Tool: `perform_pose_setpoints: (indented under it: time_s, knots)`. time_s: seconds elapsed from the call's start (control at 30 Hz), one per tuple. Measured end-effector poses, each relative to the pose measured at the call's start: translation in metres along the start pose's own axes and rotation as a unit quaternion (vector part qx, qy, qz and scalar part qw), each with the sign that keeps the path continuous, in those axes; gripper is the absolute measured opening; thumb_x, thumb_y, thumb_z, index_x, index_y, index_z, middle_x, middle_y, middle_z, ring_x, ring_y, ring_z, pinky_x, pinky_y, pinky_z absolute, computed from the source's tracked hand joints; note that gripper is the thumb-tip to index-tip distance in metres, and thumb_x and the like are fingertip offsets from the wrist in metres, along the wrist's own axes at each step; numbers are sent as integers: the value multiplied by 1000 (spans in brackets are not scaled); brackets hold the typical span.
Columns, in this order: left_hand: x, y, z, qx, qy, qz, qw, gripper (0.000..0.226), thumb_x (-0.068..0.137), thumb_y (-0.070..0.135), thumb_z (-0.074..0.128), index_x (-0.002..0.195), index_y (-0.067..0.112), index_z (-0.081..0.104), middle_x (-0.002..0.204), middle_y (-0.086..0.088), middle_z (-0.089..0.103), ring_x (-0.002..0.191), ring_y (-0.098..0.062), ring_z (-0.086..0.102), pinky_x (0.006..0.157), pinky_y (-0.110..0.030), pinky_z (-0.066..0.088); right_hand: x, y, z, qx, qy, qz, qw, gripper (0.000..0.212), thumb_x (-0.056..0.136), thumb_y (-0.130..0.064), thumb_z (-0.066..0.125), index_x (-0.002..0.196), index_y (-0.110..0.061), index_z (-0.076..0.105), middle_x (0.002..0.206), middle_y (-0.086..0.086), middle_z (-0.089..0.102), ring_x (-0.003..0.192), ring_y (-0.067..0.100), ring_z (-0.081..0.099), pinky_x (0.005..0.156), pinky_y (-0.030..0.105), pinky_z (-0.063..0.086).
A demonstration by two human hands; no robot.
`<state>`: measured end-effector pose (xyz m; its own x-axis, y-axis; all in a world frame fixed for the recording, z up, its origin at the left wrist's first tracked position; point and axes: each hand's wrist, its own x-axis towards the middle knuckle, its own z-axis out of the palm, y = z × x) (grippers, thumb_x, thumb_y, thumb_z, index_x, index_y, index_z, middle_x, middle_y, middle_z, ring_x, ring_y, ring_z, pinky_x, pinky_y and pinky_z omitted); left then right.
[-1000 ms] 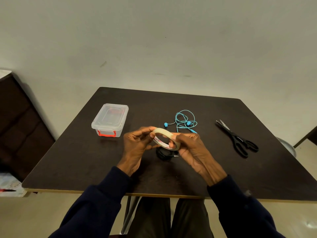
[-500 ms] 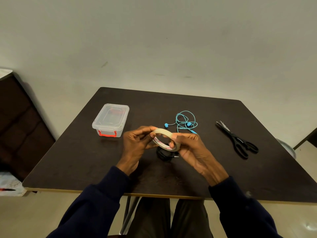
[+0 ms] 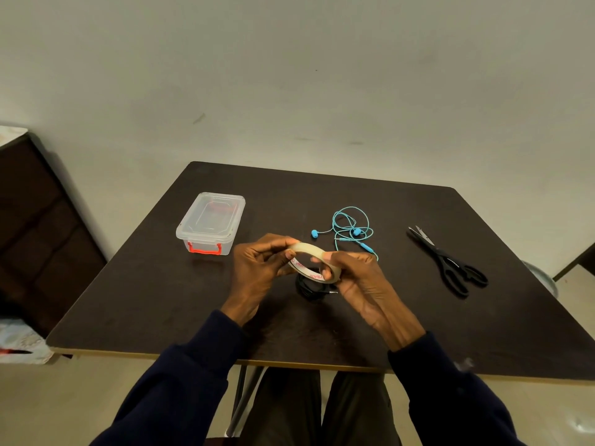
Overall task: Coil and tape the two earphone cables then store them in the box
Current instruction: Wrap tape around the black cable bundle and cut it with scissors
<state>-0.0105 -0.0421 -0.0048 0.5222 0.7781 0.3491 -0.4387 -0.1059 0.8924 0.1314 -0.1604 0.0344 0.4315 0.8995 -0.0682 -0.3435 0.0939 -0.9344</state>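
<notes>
1. Earphone cables carry the largest risk. The black earphone cable [image 3: 308,287] lies in a small bundle on the worktop [image 3: 161,284], directly below the hands, and no tape shows on it. With nothing pinning it, the bundle could spring apart.
2. Next is the tape roll [image 3: 306,247], held above that bundle. The left grip [image 3: 257,268] pinches its left rim and the right grip [image 3: 357,278] curls round its right side. No free end is visible, so picking one loose may tear a ragged sliver or let the strip stick to itself.
3. The blue earphone cable [image 3: 356,232] lies loose and uncoiled farther back, between the box [image 3: 211,222] and the scissors [image 3: 447,260]. Its trailing loops could knot or snag when lifted.
4. The scissors lie well apart on the right. Reaching for them frees one grip, and a drawn strip might fold back on the roll.
5. The smallest risk is the box at the left, which has its lid on. Opening it one-handed could slide it across the worktop.
</notes>
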Motion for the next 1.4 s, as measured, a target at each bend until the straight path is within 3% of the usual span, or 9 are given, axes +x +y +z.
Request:
perform_pose_setpoints:
  time_s: [0.13, 0.23, 0.43, 0.6, 0.7, 1.03, 1.17, 1.3, 1.4]
  knots:
    - [1, -2, 0, -37, 25, -36, 998, 21, 79, 12, 74, 99, 18, 78, 106, -7, 76, 104, -28, 73, 72, -41, 64, -4, -3, -5, 30, -60, -4, 998, 31, 83, -6, 59, 104, 16, 66, 72, 16, 66, 65, 16, 60, 71, 26, 53]
    - [1, -3, -2, -64, 33, -58, 996, 20, 78, 13, 75, 96, 20, 80, 108, -9, 76, 105, -28, 73, 70, -39, 63, -5, -6, -8, 29, -88, -4, 996, 35, 83, -3, 56, 111, 16, 62, 74, 17, 67, 69, 17, 63, 74, 25, 53]
    - [1, -3, -5, -70, 25, -82, 994, 20, 77, 16, 75, 95, 23, 81, 109, -8, 76, 105, -28, 73, 70, -38, 63, -3, -3, -6, 9, -76, -5, 997, 28, 90, 11, 47, 112, 20, 62, 74, 19, 68, 69, 17, 65, 69, 23, 53]
    - [1, -4, -8, -39, 17, -48, 998, 21, 79, 13, 74, 98, 21, 80, 107, -8, 76, 104, -27, 73, 71, -36, 63, -4, -4, 2, -8, -34, -3, 999, 24, 91, 14, 46, 97, 17, 69, 66, 17, 68, 61, 15, 65, 65, 23, 53]
    - [1, -5, -8, -25, 16, -29, 999, 21, 79, 11, 74, 99, 18, 79, 106, -7, 76, 104, -28, 73, 73, -40, 64, -4, -3, 6, 12, -9, 3, 1000, 26, 92, 17, 43, 111, 30, 55, 67, 14, 70, 61, 14, 68, 61, 22, 56]
    - [5, -4, -3, 15, -6, 38, 999, 18, 84, 8, 72, 102, 7, 74, 99, -6, 75, 98, -30, 73, 74, -42, 64, -9, -4, 9, 18, 21, 26, 999, 28, 90, 16, 47, 113, 33, 51, 97, 30, 64, 69, 16, 67, 62, 21, 54]
    - [6, -3, -3, 40, -10, 60, 997, 16, 84, 12, 74, 100, 12, 77, 100, -9, 74, 97, -32, 73, 73, -42, 64, -6, 1, 9, 11, 39, 30, 999, 27, 89, 15, 51, 111, 30, 55, 106, 34, 63, 71, 16, 68, 61, 19, 54]
    - [6, -1, -2, 32, -18, 64, 997, 16, 83, 15, 75, 98, 20, 79, 100, -7, 75, 97, -33, 72, 71, -40, 63, -7, 4, 6, 7, 15, 18, 1000, 20, 89, 9, 53, 89, 13, 73, 86, 26, 71, 66, 18, 65, 61, 20, 53]
    - [5, -3, -4, 41, -9, 61, 997, 17, 82, 20, 76, 98, 22, 79, 100, -7, 75, 98, -33, 72, 73, -43, 64, -8, 3, 8, 0, 9, 8, 1000, 20, 90, 7, 55, 85, 10, 74, 94, 37, 65, 63, 17, 61, 64, 23, 49]
